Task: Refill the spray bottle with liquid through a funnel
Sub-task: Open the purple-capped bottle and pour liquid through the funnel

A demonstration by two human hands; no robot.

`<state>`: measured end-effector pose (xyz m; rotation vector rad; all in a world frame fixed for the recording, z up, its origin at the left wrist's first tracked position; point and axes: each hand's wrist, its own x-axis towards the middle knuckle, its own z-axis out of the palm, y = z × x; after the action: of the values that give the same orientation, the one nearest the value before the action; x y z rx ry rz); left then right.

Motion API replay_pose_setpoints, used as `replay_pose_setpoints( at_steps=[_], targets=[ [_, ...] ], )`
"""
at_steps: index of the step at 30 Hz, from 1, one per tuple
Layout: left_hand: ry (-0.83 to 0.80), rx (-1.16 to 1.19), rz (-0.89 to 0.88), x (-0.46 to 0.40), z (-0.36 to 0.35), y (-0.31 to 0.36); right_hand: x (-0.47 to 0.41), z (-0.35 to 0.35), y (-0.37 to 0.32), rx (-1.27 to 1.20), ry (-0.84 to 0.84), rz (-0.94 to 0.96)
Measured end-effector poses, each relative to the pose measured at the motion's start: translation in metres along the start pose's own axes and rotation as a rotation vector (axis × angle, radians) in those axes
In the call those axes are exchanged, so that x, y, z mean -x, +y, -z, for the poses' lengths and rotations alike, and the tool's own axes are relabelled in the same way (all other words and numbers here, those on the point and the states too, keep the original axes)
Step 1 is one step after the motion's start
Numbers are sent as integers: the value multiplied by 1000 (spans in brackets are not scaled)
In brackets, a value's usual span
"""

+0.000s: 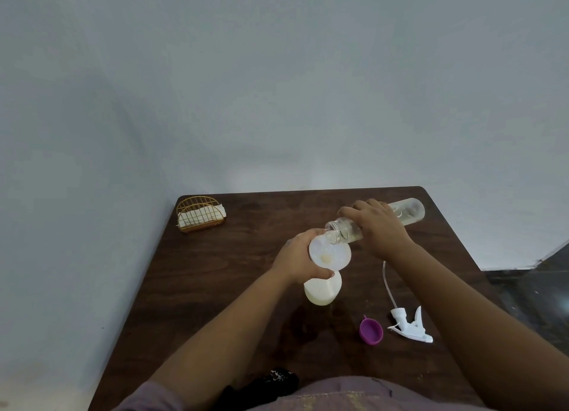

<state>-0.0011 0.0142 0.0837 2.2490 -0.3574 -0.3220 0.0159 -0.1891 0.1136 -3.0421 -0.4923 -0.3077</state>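
A white spray bottle [322, 291] stands upright on the dark wooden table [215, 272] with a pale translucent funnel [329, 254] set in its neck. My left hand [297, 258] grips the funnel and the bottle's neck. My right hand [377, 226] holds a clear plastic bottle [406, 211] tipped almost flat, its open mouth [334, 232] over the funnel's rim. A little pale liquid lies in the funnel's bottom. The white trigger sprayer [411, 324] with its long tube lies on the table to the right.
A purple cap [371, 331] lies next to the sprayer. A gold wire napkin holder [200, 215] stands at the far left corner. A black object [271, 380] sits at the near edge. A wall is close behind and to the left.
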Motion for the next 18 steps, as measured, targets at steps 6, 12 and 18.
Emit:
replay_pose_setpoints(
  at_steps=[6,12,18],
  targets=[
    [-2,-9,-8,-1,-2,-2,1,1,0,17,7,8],
    [-7,-15,-1,-2,-3,-3,2,1,1,-152,-3,-40],
    [-10,-9,10,-2,-4,-3,8,-2,-4,-379,-7,-98]
  ],
)
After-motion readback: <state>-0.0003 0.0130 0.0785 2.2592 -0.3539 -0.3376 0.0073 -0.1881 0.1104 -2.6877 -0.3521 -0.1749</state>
